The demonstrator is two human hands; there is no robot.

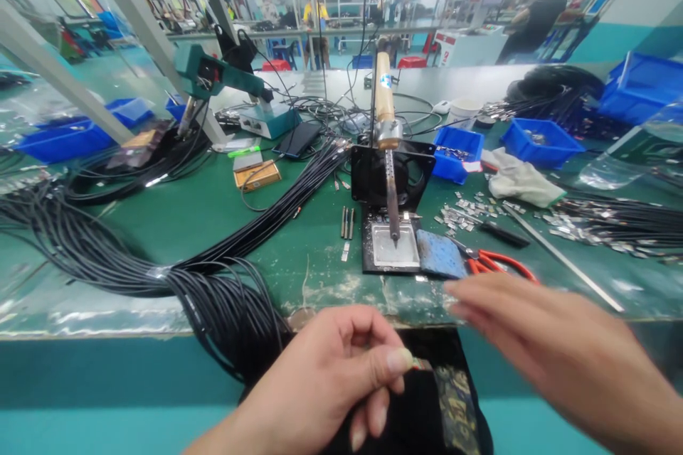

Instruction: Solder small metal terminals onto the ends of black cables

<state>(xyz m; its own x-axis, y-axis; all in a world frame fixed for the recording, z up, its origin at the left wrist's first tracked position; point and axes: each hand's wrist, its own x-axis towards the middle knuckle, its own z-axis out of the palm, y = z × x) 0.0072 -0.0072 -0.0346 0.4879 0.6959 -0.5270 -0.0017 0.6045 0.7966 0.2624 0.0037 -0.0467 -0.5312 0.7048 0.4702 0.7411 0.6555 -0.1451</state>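
My left hand is closed in a pinch, low in the view in front of the bench edge. From between its thumb and forefinger sticks a small connector with a bit of red at its base; the fingers hide the rest. My right hand hovers to the right with fingers stretched out, holding nothing visible. Just beyond its fingertips lie red-handled pliers and a blue sponge. A wooden-handled soldering iron points down at a square metal solder tray.
A thick bundle of black cables hangs over the bench edge at left. Loose metal connector shells lie right of the black fan. Blue bins, a white glove and a metal strip sit further right.
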